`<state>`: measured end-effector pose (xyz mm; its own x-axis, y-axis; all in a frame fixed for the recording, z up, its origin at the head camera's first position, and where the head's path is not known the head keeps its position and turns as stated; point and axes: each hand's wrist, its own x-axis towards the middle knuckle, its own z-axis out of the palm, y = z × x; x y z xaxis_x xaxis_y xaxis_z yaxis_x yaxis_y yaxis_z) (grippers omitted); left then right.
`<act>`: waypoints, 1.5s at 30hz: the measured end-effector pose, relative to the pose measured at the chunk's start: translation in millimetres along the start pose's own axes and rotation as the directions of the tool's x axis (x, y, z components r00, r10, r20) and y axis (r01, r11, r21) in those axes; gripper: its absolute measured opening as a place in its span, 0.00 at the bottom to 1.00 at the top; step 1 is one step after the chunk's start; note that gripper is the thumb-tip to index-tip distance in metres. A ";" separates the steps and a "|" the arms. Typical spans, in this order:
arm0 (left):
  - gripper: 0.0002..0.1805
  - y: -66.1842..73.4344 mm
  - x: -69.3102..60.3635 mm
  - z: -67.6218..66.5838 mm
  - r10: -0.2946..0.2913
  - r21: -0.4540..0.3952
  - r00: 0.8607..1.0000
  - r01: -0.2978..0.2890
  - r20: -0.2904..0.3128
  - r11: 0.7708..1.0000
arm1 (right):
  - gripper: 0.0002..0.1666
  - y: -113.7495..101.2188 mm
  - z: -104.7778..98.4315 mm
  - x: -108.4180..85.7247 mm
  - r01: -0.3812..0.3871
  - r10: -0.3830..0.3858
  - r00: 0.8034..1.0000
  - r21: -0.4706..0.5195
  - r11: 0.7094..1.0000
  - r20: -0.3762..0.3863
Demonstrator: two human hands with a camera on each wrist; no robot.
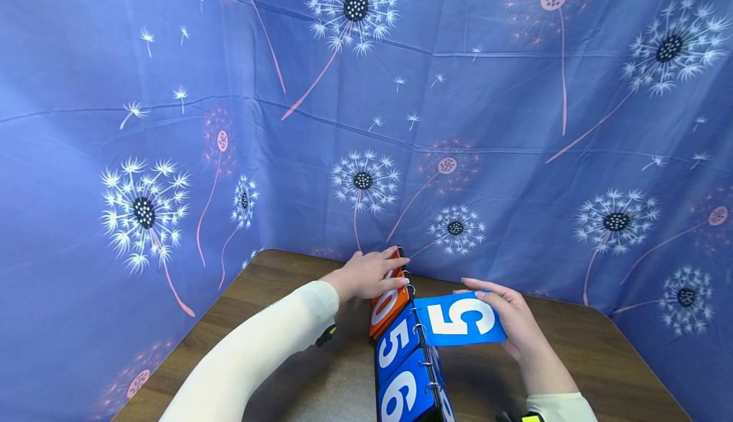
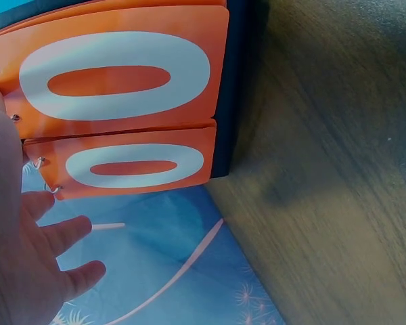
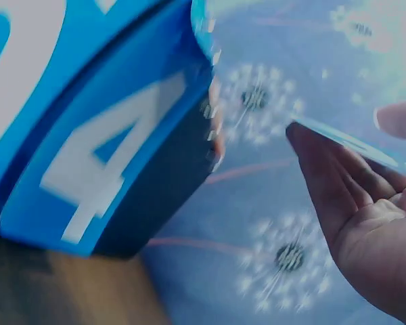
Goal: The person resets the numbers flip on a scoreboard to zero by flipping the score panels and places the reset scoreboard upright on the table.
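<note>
While both apart, left grip [image 1: 369, 275] across orange cards [image 1: 386, 310], right grip [image 1: 518, 323] around blue card [image 1: 460, 320].

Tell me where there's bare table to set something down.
On the right, between the right hand and the curtain, the table shows bare. Another patch: back left, between the left sleeve and the curtain. The middle is crowded: the scoreboard stands there, left hand on it, right hand holding a card.

Dandelion-print cloth [image 1: 487, 104] hanging beyond 3 edges of a wood-grain table [image 1: 607, 365] marks a curtained nook.
</note>
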<state>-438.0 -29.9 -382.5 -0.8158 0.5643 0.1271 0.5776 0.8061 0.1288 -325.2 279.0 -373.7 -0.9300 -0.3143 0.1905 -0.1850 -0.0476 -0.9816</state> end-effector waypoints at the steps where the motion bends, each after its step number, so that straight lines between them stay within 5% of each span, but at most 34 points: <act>1: 0.40 0.1 -0.2 -0.4 0.000 0.000 1.000 0.000 0.000 1.000 | 0.21 -4.1 2.1 -1.7 0.030 -0.030 0.999 0.022 0.999 0.031; 5: 0.42 -0.3 -0.1 -1.1 0.010 -0.015 1.000 -0.010 -0.001 1.000 | 0.24 -18.3 9.5 -7.7 0.090 -0.095 0.990 0.051 0.995 0.100; 14: 0.41 0.2 0.0 -2.1 0.011 -0.013 1.000 -0.011 0.001 1.000 | 0.24 -33.6 12.0 -16.9 0.035 -0.045 0.982 0.054 0.998 0.185; 16: 0.41 0.6 -0.2 -2.0 0.007 -0.016 1.000 -0.007 0.001 1.000 | 0.25 -33.5 18.0 -17.9 0.093 -0.094 0.980 0.016 0.996 0.177; 19: 0.40 1.3 -1.7 -3.5 0.001 -0.020 1.000 -0.001 0.000 1.000 | 0.26 -34.8 33.0 -17.3 0.206 -0.186 0.975 -0.177 0.962 0.120; 23: 0.39 2.6 -3.4 -3.5 -0.005 -0.029 1.000 0.005 -0.005 1.000 | 0.26 -41.7 54.5 -12.8 0.283 -0.270 0.958 -0.462 0.840 0.097; 26: 0.39 3.5 -2.8 -1.5 -0.006 -0.031 1.000 0.005 -0.006 0.999 | 0.25 -48.4 69.0 -7.5 0.343 -0.283 0.939 -0.572 0.745 0.195; 33: 0.36 2.9 -0.8 -3.3 0.003 -0.030 1.000 -0.003 0.001 1.000 | 0.29 -57.2 103.3 7.5 0.494 -0.171 0.859 -0.691 0.528 0.483; 39: 0.37 2.5 -0.1 -4.3 -0.008 -0.033 1.000 0.008 0.018 0.999 | 0.16 -50.0 123.1 10.6 0.560 -0.053 0.823 -0.790 0.249 0.566; 45: 0.37 2.7 -1.3 -6.0 -0.006 -0.037 1.000 0.006 0.019 0.999 | 0.04 -37.1 128.2 11.9 0.574 -0.019 0.818 -0.813 0.097 0.575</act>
<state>-435.2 -29.5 -376.4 -0.8194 0.5629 0.1080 0.5732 0.8026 0.1654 -288.7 155.5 -336.9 -0.5748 -0.8011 0.1669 -0.8097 0.5863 0.0256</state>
